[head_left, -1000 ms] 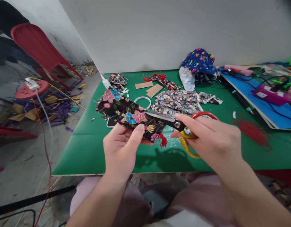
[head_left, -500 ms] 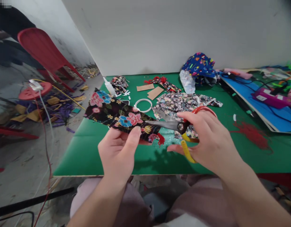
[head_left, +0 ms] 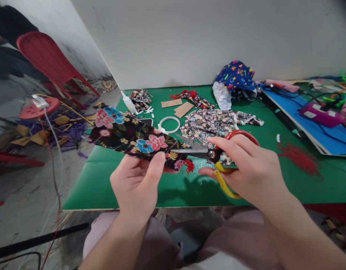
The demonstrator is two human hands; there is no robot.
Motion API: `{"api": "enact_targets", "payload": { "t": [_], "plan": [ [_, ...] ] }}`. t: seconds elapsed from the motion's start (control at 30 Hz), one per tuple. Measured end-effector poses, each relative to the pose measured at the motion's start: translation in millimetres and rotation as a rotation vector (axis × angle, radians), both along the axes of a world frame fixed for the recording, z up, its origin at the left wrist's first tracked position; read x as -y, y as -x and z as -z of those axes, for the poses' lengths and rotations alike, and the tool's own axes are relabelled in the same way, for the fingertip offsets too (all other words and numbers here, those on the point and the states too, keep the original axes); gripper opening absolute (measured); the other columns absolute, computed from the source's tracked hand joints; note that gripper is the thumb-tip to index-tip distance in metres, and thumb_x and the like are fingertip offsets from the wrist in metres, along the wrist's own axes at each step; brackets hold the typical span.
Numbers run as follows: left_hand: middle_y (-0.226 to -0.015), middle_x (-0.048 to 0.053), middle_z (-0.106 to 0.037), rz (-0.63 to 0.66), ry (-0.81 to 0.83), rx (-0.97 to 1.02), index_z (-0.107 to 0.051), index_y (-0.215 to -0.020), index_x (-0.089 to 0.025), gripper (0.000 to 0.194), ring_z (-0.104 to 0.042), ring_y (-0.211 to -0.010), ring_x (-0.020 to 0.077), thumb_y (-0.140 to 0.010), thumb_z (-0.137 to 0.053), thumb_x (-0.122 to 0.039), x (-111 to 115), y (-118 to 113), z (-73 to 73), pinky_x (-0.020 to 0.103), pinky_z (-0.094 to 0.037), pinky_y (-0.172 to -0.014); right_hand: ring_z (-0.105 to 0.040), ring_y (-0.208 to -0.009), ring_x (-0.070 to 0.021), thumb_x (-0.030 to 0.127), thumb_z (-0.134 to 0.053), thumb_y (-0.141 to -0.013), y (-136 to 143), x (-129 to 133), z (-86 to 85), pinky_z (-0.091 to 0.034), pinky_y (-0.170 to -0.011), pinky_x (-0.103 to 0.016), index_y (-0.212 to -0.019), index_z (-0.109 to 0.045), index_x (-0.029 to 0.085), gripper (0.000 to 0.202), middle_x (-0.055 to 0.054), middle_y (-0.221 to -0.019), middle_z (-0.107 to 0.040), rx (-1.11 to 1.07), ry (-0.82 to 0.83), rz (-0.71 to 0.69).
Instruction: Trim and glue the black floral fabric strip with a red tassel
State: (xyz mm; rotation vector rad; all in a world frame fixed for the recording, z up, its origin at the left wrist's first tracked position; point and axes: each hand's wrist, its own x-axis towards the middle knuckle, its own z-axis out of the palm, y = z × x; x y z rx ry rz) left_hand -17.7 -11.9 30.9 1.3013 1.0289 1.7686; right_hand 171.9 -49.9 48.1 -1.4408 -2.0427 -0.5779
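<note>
My left hand (head_left: 137,183) pinches a black floral fabric strip (head_left: 128,137) between thumb and fingers, above the green table (head_left: 99,187). A small red thread tuft (head_left: 189,165) hangs at the strip's right end. My right hand (head_left: 254,168) holds scissors (head_left: 214,154) with red and yellow handles. Their blades are parted and point left, the lower one lying over the strip near its right end. Behind the scissors is a light floral cloth (head_left: 201,122). A white ring (head_left: 169,125) lies just beyond the strip.
At the back are a white bottle (head_left: 129,103), brown card pieces (head_left: 184,109), a red-and-black floral piece (head_left: 199,99) and a blue patterned cloth (head_left: 236,75). Rightward lie a blue board (head_left: 324,135), a purple device (head_left: 321,114) and red threads (head_left: 300,157). A red chair (head_left: 46,56) stands left.
The fabric strip and my left hand have shifted slightly left. The scissors have turned a little, their lower handle swinging down and right. Both hands keep their hold.
</note>
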Motion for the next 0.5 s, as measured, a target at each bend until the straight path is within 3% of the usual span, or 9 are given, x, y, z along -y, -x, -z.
{"api": "enact_targets", "payload": {
  "t": [0.27,0.5],
  "plan": [
    [-0.061,-0.005,-0.066,0.101,0.093,0.049,-0.071,-0.080,-0.025,0.006,-0.065,-0.054,0.0137,-0.075,-0.071,-0.021,1.1,2.9,-1.5,0.018,-0.050,-0.034,-0.059,-0.067,-0.0139,0.042,-0.063,-0.078,-2.6,-1.8,0.8,-0.039,-0.052,-0.025,-0.110,-0.059,0.018,0.040,-0.004,-0.085,-0.065,-0.050,0.064,0.008],
    [-0.066,-0.005,-0.069,0.132,0.159,0.106,-0.071,-0.077,-0.023,0.003,-0.063,-0.050,0.0094,-0.074,-0.071,-0.021,-1.0,2.3,-2.8,0.017,-0.055,-0.040,-0.059,-0.068,-0.0137,0.054,-0.062,-0.076,-2.6,-1.5,-3.2,-0.043,-0.058,-0.024,-0.110,-0.061,0.016,0.051,-0.005,-0.083,-0.063,-0.159,0.132,0.026]
  ]
}}
